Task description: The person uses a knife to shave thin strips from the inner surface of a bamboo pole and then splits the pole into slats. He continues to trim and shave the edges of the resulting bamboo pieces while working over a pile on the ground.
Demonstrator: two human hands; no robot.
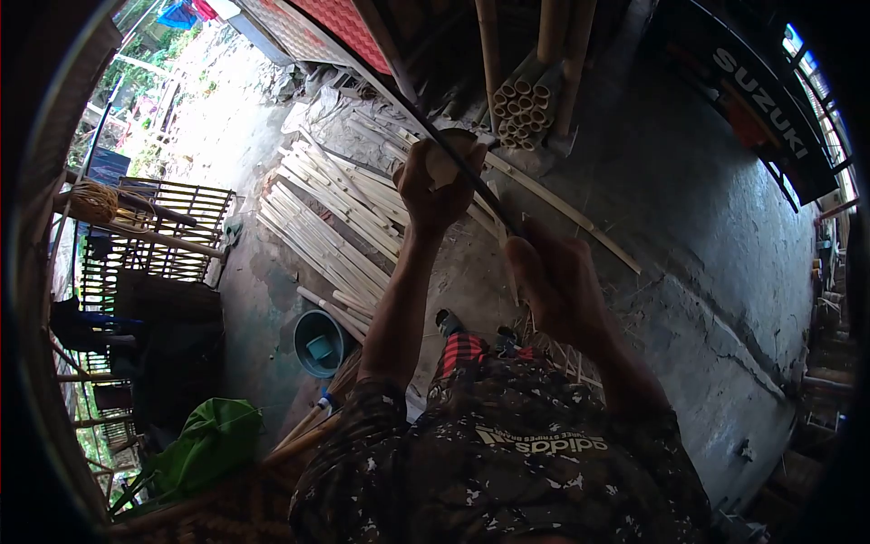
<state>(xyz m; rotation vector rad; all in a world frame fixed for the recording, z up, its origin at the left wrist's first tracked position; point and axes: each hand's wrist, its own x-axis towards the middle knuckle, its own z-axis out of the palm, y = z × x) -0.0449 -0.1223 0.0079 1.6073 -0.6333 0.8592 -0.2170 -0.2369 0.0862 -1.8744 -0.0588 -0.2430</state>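
My right hand (555, 276) is wrapped around the handle end of a long dark blade (467, 168), like a machete. The blade slants up and to the left, crossing over my left hand (428, 195). In the fingers of my left hand is a pale, round-ended piece of bamboo (441, 167), seen nearly end-on. The blade overlaps this piece near its edge. My palms hide most of the handle and the lower part of the bamboo.
Split bamboo strips (322, 240) lie on the floor beyond my left arm. Cut bamboo tubes (521, 113) are stacked at the back. A blue bucket (308, 355) with a dipper stands left, near a green bag (207, 444). One long strip (580, 222) lies to the right.
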